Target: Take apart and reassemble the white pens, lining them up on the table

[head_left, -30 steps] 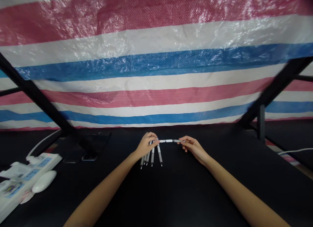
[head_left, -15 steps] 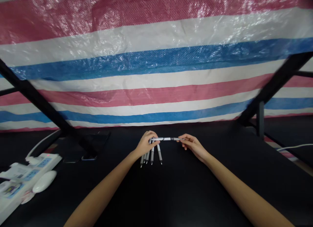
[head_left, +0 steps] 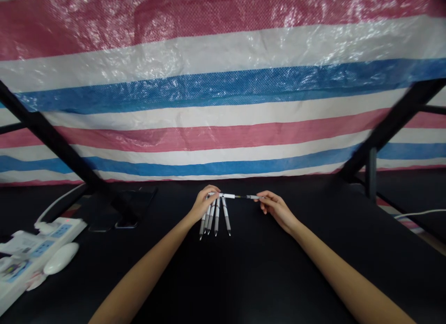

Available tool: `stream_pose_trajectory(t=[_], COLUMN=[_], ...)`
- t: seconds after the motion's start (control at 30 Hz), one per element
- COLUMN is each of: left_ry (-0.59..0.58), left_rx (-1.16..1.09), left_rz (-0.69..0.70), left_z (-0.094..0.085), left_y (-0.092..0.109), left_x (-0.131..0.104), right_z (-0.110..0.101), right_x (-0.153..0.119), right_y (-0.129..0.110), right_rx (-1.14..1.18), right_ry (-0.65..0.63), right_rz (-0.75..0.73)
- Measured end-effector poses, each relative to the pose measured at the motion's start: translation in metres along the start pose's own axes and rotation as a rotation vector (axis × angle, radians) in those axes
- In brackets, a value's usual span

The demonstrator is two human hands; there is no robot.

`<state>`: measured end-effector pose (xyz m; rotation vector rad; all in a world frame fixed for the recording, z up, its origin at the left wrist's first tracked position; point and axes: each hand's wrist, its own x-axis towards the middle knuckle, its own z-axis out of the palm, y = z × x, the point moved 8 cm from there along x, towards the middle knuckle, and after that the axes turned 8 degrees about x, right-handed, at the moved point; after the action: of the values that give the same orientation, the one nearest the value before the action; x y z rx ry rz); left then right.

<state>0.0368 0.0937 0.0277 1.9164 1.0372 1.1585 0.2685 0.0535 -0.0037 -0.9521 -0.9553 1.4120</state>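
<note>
My left hand (head_left: pixel 205 202) is closed on the white barrel (head_left: pixel 228 196) of a pen, held level above the table. My right hand (head_left: pixel 273 205) pinches the pen's grey grip section (head_left: pixel 251 197). Between the two parts a gap shows, bridged by the thin dark refill (head_left: pixel 239 196). Under and beside my left hand lie several white pens (head_left: pixel 217 217) with grey grips, fanned out with their tips toward me. Their far ends are partly hidden by my left hand.
A white power strip (head_left: pixel 45 249) with plugs sits at the left, beside a white computer mouse (head_left: pixel 62 259). Black slanted frame bars (head_left: pixel 80 166) stand left and right. A striped plastic sheet (head_left: pixel 223 138) hangs behind the black table (head_left: pixel 265 277).
The pen has come apart: its barrel has shifted left with my left hand, away from the grip section in my right hand, which has hardly moved. The refill is now exposed.
</note>
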Motion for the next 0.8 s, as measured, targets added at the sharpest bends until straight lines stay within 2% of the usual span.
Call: stream_pose_trajectory(t=[0.2, 0.8], left_ry=[0.067, 0.072], left_rx=[-0.009, -0.048], left_rz=[-0.105, -0.061], left_z=[-0.008, -0.008], left_y=[-0.009, -0.009], left_x=[0.001, 0.001], right_z=[-0.008, -0.009], right_x=[0.004, 0.004], right_y=[0.003, 0.005], right_rx=[0.006, 0.018], right_ry=[0.043, 0.026], right_rz=[-0.018, -0.014])
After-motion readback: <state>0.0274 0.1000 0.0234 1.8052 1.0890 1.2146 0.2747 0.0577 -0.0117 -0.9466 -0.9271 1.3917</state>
